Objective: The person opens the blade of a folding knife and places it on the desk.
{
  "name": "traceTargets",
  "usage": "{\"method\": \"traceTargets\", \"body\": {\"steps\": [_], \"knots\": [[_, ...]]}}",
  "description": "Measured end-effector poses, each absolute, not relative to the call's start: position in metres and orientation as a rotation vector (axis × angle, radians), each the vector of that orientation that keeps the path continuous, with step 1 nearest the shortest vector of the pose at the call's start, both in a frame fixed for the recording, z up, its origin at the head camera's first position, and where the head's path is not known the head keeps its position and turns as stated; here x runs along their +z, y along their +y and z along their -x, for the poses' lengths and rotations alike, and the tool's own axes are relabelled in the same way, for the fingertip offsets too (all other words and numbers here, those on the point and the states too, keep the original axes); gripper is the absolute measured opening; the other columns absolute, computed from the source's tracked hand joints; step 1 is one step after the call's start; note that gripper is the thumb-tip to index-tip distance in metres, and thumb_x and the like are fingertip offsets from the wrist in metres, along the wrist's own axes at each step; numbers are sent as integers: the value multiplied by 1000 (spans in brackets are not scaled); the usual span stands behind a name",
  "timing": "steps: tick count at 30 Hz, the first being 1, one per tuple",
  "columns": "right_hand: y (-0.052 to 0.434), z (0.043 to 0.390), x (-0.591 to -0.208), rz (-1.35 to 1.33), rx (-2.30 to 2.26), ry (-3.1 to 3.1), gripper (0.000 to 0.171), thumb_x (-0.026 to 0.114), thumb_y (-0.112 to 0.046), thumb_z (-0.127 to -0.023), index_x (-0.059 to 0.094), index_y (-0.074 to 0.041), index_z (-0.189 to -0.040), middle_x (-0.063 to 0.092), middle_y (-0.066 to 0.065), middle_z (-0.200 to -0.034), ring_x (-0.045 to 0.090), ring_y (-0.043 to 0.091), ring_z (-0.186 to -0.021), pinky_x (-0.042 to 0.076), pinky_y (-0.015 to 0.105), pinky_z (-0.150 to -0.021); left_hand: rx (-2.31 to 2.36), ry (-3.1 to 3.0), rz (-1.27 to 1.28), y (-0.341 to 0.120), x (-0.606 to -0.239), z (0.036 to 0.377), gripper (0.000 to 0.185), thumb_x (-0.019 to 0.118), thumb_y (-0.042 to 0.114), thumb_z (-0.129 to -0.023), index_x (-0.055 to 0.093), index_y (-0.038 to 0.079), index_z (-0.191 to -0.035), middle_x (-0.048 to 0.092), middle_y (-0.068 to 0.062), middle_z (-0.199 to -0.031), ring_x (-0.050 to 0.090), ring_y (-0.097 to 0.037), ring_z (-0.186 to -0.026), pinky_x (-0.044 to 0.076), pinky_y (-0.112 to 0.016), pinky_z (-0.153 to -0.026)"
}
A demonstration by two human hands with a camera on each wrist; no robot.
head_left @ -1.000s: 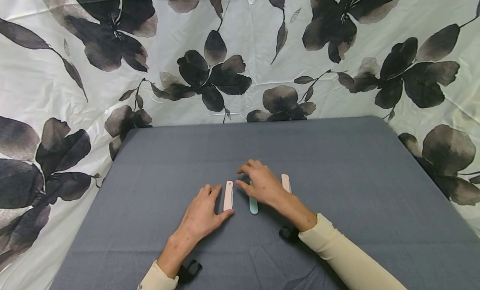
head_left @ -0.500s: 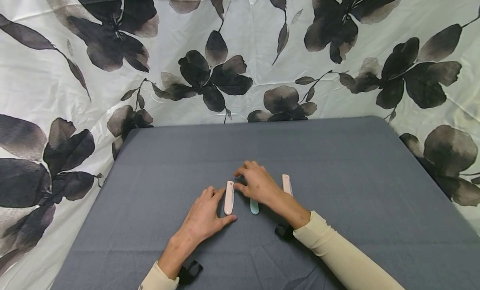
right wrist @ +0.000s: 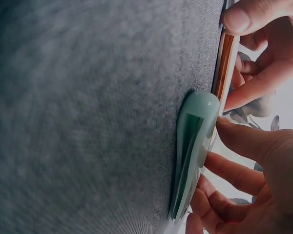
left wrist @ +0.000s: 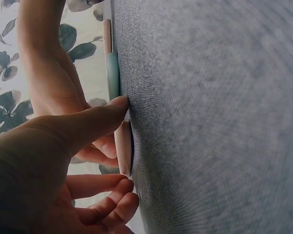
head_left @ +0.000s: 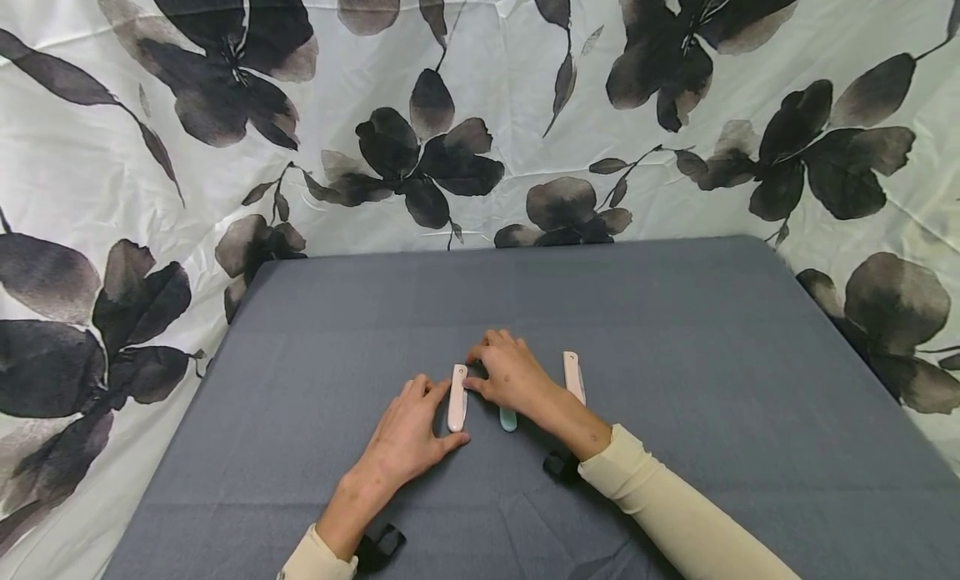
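Steadying the pink folding knife (head_left: 457,397) near the worktop's (head_left: 675,313) front edge with flat left hand (head_left: 408,434), keeping right hand (head_left: 512,378) curled over the green knife (head_left: 508,418), fingertips low.

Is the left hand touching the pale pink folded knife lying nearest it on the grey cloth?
Touching. In the left wrist view the left hand's thumb tip rests against the pale pink folded knife's end.

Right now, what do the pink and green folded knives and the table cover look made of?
Pink folded knife: smooth matte handle, likely plastic, with a metal edge along its side. Green folded knife: glossy, slightly translucent handle, probably plastic. Table cover: grey woven fabric; the weave and creases show.
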State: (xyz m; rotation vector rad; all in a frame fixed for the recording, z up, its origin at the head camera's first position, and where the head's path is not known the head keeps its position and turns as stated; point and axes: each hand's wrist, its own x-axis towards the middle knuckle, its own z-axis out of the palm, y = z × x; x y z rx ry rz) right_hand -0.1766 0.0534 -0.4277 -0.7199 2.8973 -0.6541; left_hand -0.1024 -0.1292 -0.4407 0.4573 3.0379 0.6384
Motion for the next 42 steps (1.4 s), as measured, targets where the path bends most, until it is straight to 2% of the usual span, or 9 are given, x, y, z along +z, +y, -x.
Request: {"method": "traceTargets", "body": {"steps": [13,21,28,33,38,42], "knots": [[52,174,-427,754,-660,2886,29,79,-31,-94,77,-13,-116,65,9,-115,56,27,-106,46,48,-93,684,3039,-449,-129,-442,104,73,89,35,-82,63,4,-143,50,-2,-94,35,-12,-75,34,-24,-67],[53,172,-428,729,-710,2860,27,77,-30,-96,77,-13,-117,67,9,-113,58,27,-102,47,48,-92,768,3011,-455,-129,-443,102,72,88,29,-84,60,4,-145,55,-5,-100,40,-11,-79,39,-26,-70],[53,174,-424,635,-876,2805,29,74,-26,-98,74,-10,-122,69,9,-106,60,24,-98,50,42,-88,829,3027,-456,-131,-441,103,72,85,26,-87,56,4,-149,59,-7,-104,43,-12,-83,41,-28,-73],[52,175,-418,587,-1127,2710,29,71,-17,-99,69,-5,-125,70,7,-102,63,18,-89,54,33,-79,979,3024,-452,-132,-438,105,73,85,20,-88,53,5,-151,62,-3,-99,54,-14,-86,46,-29,-76],[53,172,-415,569,-1331,2580,35,68,-11,-101,62,-5,-134,70,9,-103,66,13,-84,55,26,-72,1113,3026,-473,-132,-437,106,75,85,14,-87,50,3,-153,64,-1,-99,60,-15,-90,52,-32,-81],[52,171,-414,553,-1524,2402,42,65,-6,-102,54,-4,-142,68,14,-103,71,14,-80,60,33,-73,1180,3017,-453,-132,-436,105,79,85,12,-86,47,5,-155,65,-2,-102,62,-15,-93,52,-31,-82]]}}
